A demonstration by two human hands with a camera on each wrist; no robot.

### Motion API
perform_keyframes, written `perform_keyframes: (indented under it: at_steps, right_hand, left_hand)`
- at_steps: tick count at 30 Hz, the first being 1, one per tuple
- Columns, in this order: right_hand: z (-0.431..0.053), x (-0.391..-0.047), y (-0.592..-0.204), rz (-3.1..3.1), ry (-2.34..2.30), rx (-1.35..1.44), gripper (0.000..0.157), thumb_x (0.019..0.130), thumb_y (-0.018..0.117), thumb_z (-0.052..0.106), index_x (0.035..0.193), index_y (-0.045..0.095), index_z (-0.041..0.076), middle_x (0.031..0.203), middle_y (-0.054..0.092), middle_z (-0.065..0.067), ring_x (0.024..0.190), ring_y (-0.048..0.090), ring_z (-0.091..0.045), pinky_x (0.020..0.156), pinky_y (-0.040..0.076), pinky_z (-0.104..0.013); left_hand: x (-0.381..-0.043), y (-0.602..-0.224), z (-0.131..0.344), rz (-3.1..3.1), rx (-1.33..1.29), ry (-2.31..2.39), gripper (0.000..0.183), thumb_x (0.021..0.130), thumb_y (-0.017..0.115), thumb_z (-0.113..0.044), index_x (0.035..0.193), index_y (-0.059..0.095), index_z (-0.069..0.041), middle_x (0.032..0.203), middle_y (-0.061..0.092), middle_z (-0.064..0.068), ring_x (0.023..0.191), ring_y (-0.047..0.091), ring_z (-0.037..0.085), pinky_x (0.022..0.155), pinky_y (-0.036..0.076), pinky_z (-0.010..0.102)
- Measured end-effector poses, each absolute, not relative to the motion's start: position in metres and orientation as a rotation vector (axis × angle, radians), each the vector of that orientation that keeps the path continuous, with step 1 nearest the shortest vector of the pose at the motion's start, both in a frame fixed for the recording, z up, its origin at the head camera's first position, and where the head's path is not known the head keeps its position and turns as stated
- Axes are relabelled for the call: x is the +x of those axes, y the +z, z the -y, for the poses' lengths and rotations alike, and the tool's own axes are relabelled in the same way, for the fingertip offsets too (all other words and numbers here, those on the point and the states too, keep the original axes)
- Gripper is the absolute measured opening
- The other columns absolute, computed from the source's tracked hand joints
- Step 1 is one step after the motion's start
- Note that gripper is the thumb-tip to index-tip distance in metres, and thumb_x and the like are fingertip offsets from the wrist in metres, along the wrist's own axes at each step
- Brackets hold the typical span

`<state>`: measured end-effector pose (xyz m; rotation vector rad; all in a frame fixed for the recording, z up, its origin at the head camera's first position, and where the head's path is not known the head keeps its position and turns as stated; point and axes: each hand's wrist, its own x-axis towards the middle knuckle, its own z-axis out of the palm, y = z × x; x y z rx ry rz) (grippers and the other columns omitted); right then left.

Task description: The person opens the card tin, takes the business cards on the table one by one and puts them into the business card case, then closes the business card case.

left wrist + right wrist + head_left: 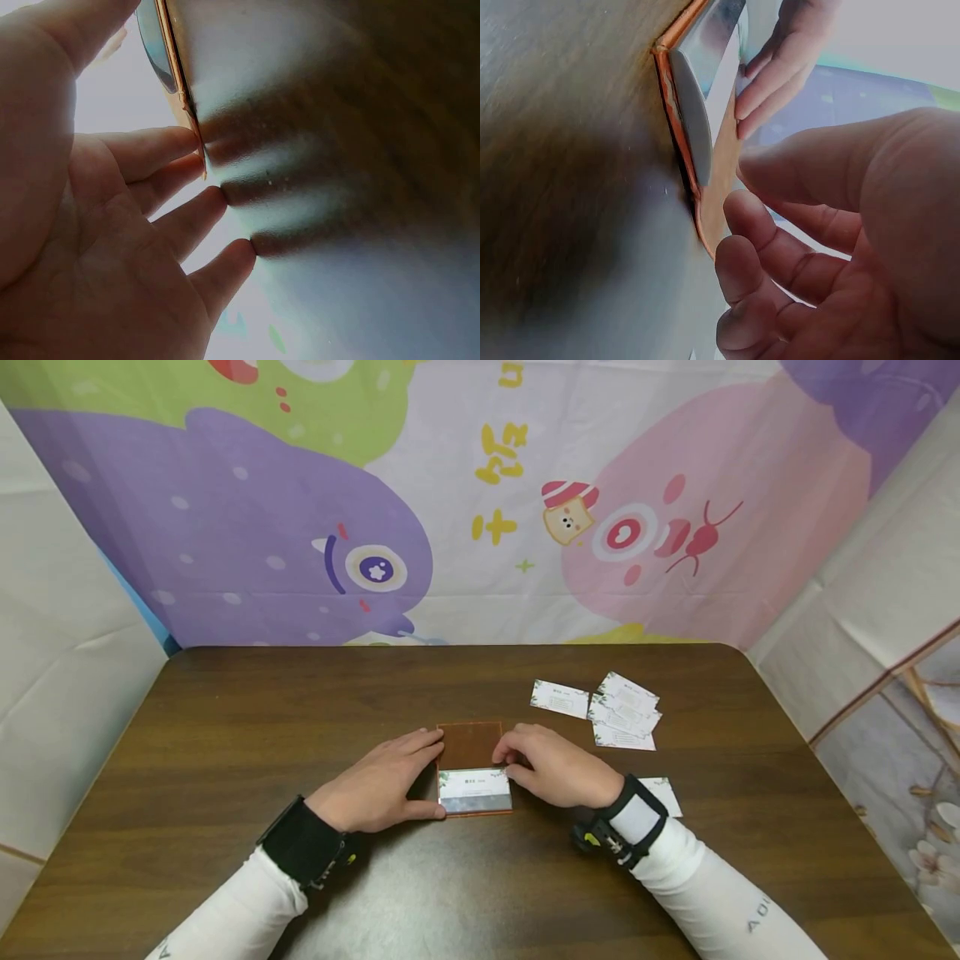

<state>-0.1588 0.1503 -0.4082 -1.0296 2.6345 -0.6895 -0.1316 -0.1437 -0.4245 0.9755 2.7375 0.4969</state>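
A brown card holder [470,746] lies opened flat on the table, its upper half bare. In the clear pocket of its lower half sits a white business card [474,781] with small print. My left hand [378,783] rests beside it, fingertips and thumb against the holder's left edge. In the left wrist view its fingers [161,150] are spread and touch the tabletop and the edge. At the right edge is my right hand [558,768], fingers loosely bent, thumb beside the pocket's upper corner. The right wrist view shows nothing between its thumb and fingers.
Several overlapping white cards [626,710] lie on the brown wooden table [360,693] at the back right, with a single card [559,698] left of them. Another card [663,795] is partly hidden by my right wrist. A printed cloth [495,593] hangs behind the table.
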Motion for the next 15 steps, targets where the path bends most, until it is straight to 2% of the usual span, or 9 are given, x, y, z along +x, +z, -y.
perform_keyframes:
  at_steps: [15]
  right_hand:
    - [-0.186,-0.152,-0.403,-2.691,-0.686,-0.976,0.022,0.098,0.077,0.012,0.119,0.071,0.01,0.107,0.064,0.001,0.102,0.06,-0.019,0.091,0.053,-0.037]
  left_hand:
    - [-0.131,-0.424,0.144,-2.735,0.998,0.506,0.091,0.096,0.076,-0.054,0.159,0.044,0.004,0.169,0.035,0.02,0.157,0.03,0.04,0.122,0.033,0.058]
